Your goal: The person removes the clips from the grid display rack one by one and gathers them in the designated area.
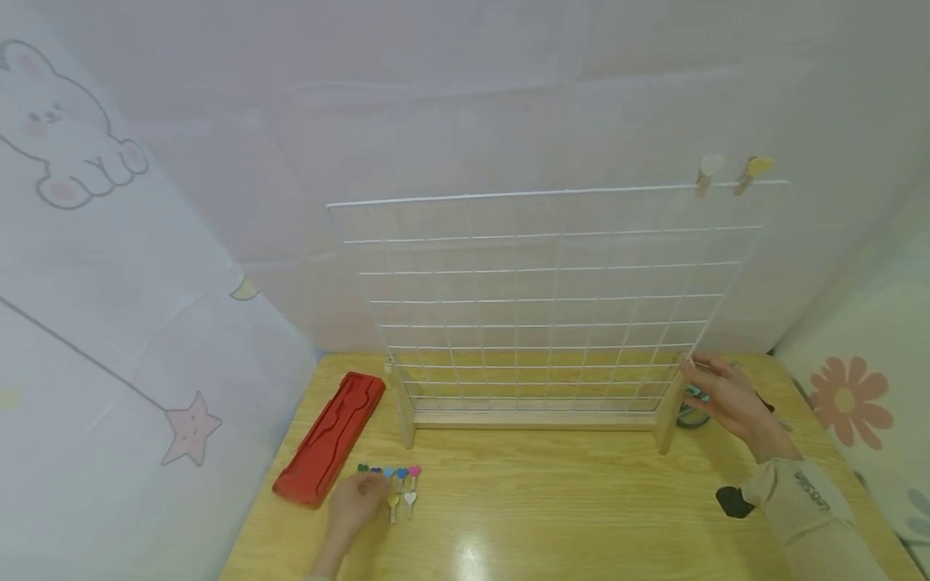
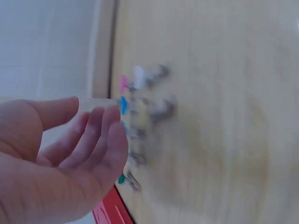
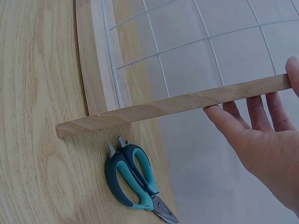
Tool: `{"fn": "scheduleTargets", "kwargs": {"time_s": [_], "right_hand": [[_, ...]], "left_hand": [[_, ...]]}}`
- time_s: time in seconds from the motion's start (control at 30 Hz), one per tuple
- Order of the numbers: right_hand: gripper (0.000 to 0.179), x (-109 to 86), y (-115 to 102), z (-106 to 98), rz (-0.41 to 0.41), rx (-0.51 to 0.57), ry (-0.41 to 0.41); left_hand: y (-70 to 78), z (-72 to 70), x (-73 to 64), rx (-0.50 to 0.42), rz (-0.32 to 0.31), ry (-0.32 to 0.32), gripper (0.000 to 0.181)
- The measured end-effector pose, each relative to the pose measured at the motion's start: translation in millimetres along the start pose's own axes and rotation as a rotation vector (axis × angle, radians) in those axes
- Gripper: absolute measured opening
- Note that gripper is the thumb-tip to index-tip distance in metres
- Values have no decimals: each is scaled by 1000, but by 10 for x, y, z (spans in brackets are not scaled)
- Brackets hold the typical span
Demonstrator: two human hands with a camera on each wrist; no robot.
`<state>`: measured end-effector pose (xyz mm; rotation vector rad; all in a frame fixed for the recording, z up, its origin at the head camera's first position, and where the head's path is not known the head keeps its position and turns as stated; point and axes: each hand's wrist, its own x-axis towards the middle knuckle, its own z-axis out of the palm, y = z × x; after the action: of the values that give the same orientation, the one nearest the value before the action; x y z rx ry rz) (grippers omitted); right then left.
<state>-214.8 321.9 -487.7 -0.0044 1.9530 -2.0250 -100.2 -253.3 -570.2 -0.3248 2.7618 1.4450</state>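
A white wire grid rack (image 1: 552,298) stands upright in a wooden base. My right hand (image 1: 730,403) holds the rack's right wooden post (image 3: 173,105), thumb on one side and fingers on the other. On the grid's top wire sit a white heart clip (image 1: 710,168) and a yellow heart clip (image 1: 757,168). My left hand (image 1: 356,504) hovers by several heart-topped clips on the table, its fingers loosely bent with nothing seen between them. A pink clip (image 1: 414,473) and a blue clip (image 1: 402,476) lie behind a yellow clip (image 1: 394,505) and a white clip (image 1: 410,502).
Left of the rack lies a red tray (image 1: 330,440) with moulded hollows. Teal-handled scissors (image 3: 133,175) rest beside the right post's foot. A black piece (image 1: 734,502) lies near my right sleeve. Cloth walls with printed figures surround the wooden table (image 1: 545,508).
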Motion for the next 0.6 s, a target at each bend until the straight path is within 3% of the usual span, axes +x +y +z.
{"fn": "scheduleTargets", "kwargs": {"time_s": [0.13,0.2,0.37,0.6], "right_hand": [[82,-12,11,-11,-5,11,0],[82,-19,16,-12,-6,12,2],[82,-22,22,-9,-5,-3,3],[83,-14,2,11,-9,7,-5]], "left_hand": [[238,20,52,-363,-157,-214,47],[379,45,93,-479,-182,-332,54],[705,193,189,-588,-146,-523,60],[1178,459,316,-645,-41,-609,53]]}}
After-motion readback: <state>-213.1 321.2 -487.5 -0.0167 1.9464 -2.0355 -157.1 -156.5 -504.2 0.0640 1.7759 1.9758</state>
